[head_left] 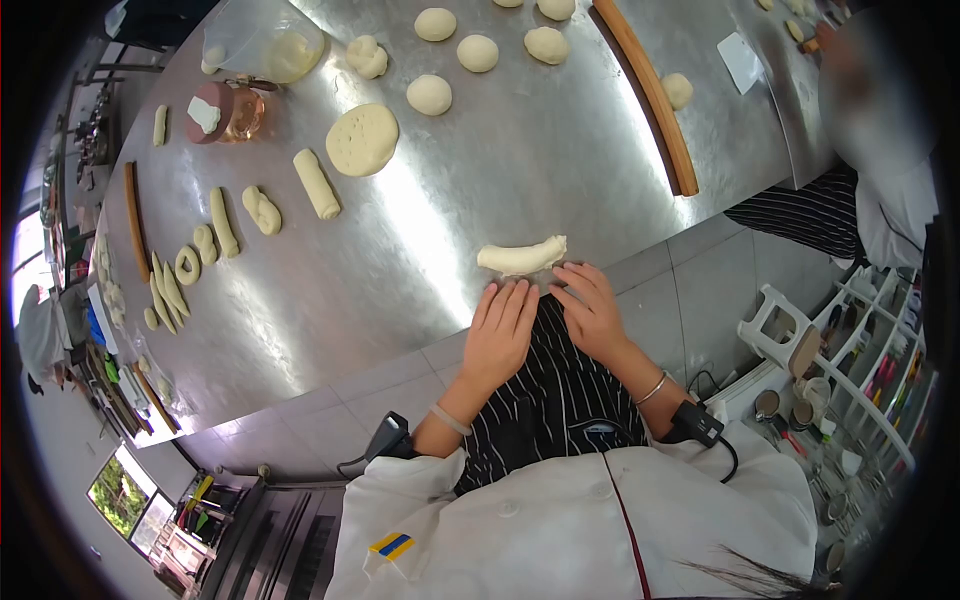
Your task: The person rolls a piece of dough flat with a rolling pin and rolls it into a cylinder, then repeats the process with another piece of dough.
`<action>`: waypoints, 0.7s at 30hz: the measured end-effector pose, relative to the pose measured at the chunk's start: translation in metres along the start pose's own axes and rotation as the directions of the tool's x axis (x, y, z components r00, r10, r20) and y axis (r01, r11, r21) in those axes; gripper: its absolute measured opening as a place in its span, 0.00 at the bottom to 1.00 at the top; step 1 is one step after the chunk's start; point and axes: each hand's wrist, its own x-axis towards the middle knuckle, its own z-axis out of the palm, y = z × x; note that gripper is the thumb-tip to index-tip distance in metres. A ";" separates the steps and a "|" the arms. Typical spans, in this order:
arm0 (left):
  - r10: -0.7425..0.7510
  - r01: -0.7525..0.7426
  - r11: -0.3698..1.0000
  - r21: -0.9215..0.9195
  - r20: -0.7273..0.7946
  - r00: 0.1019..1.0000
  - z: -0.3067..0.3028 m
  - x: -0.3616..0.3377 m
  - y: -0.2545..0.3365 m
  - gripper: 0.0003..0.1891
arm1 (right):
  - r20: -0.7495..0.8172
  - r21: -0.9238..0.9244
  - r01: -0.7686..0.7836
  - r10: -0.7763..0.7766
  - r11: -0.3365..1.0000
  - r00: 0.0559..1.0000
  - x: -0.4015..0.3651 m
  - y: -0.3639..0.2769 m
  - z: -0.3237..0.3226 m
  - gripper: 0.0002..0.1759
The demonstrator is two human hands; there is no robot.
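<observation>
A short rolled piece of dough (522,256) lies near the front edge of the metal table (420,270), its right end ragged. My left hand (502,325) is just in front of it, fingers stretched out and pointing at its near side. My right hand (592,308) is at its right end, fingers extended with the tips close to the ragged edge. Neither hand is wrapped around the dough. Farther left are a flat dough disc (362,140) and a dough cylinder (317,184).
Round dough balls (477,53) sit at the back. Shaped dough pieces (187,264) line the left, beside a thin wooden stick (135,215). A long rolling pin (655,105) lies right. A jar (228,112) and clear container (262,40) stand back left. Another person (890,150) is at right.
</observation>
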 end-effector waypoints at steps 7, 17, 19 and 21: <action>-0.100 0.090 0.971 -0.219 -0.033 0.994 -0.024 0.051 -0.038 0.23 | -0.043 0.061 -0.016 0.019 0.998 0.999 0.049 -0.002 -0.008 0.22; -0.265 0.244 0.941 -0.232 -0.061 0.962 -0.014 0.025 -0.028 0.24 | 0.013 0.261 -0.185 0.189 0.947 0.982 0.042 0.007 -0.007 0.20; -0.232 0.212 0.958 -0.193 -0.089 0.969 -0.024 0.040 -0.028 0.22 | 0.000 0.181 -0.113 0.115 0.977 0.993 0.055 0.013 -0.014 0.18; -0.196 0.178 0.972 -0.152 -0.113 0.974 -0.025 0.043 -0.031 0.21 | -0.008 0.100 -0.043 0.044 0.994 0.999 0.059 0.018 -0.018 0.16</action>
